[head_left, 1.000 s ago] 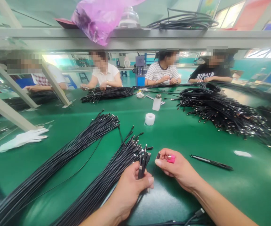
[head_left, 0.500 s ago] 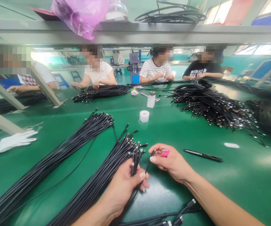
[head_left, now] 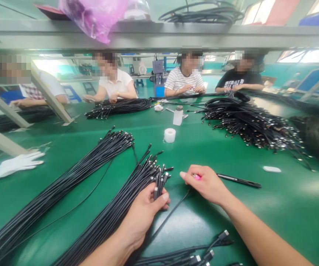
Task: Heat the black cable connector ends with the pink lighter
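In curled left hand (head_left: 146, 207), connectors (head_left: 165, 177)

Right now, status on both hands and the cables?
Left hand gripping cable ends. Right hand closed around pink item, single cable running toward it. Pen beside right wrist.

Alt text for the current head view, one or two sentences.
Left hand grips several black cable connectors; right hand holds a small pink object above a green table. Black cable bundles, a white tape roll and a pen lie around.
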Available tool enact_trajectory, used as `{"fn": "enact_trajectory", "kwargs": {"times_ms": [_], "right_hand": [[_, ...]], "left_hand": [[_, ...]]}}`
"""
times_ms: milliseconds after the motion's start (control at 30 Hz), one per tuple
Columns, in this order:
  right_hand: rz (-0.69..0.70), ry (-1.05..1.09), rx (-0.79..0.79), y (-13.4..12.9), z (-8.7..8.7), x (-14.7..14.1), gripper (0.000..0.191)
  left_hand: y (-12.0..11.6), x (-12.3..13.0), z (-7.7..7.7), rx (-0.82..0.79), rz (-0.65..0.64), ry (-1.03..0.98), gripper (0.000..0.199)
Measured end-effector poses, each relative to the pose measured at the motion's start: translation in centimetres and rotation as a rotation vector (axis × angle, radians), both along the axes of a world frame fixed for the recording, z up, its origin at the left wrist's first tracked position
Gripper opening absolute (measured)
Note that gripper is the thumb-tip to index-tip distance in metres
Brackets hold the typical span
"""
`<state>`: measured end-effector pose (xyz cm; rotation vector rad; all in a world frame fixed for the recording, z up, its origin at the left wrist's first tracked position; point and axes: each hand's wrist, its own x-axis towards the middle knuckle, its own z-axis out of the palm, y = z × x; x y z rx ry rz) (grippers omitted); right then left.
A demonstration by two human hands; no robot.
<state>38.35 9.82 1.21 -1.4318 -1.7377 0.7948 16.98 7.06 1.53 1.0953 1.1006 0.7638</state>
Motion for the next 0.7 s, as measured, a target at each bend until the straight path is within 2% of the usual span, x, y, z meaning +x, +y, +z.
{"fn": "enact_trajectory", "kwargs": {"times_ms": [67,133,200,300,400,467,567,633,700], "right_hand": [[-0.023,-0.176,0.076,0.1,0.0,0.1,0.035],[0.039,-0.219,0.112,-0.1,-0.1,-0.2,0.027],[0.166,-0.194,0.129,-0.4,-0.3,-0.8,0.014],[0.394,-0.280,0.173,-0.9,-0.6,-1.6,0.014],[0.555,-0.381,0.114,-1.6,-0.8,-1.9,0.017],[0.618,-0.412,0.050,-2.1,-0.8,-2.0,0.018],[0.707,-0.423,0.014,-2.6,-0.9,-2.2,0.014],[0.809,-0.394,-0.013,-2.6,-1.1,-2.6,0.009],[0.941,-0.314,-0.081,-2.2,-1.5,-3.3,0.014]], "left_hand": [[0.0,-0.2,-0.3,0.006,-0.001,0.014,0.022],[0.1,-0.3,-0.7,-0.015,-0.001,0.025,0.028],[0.4,-0.4,-1.2,-0.031,-0.003,0.037,0.034],[0.9,-0.5,-1.9,0.000,0.020,0.047,0.039],[1.2,-0.5,-2.3,-0.005,0.029,0.032,0.047],[1.2,-0.4,-2.1,-0.043,0.027,0.020,0.052],[0.9,-0.1,-0.9,-0.101,0.022,0.003,0.049],[0.8,0.0,0.1,-0.140,0.009,-0.022,0.043],[0.8,-0.1,0.6,-0.209,-0.018,-0.051,0.040]]}}
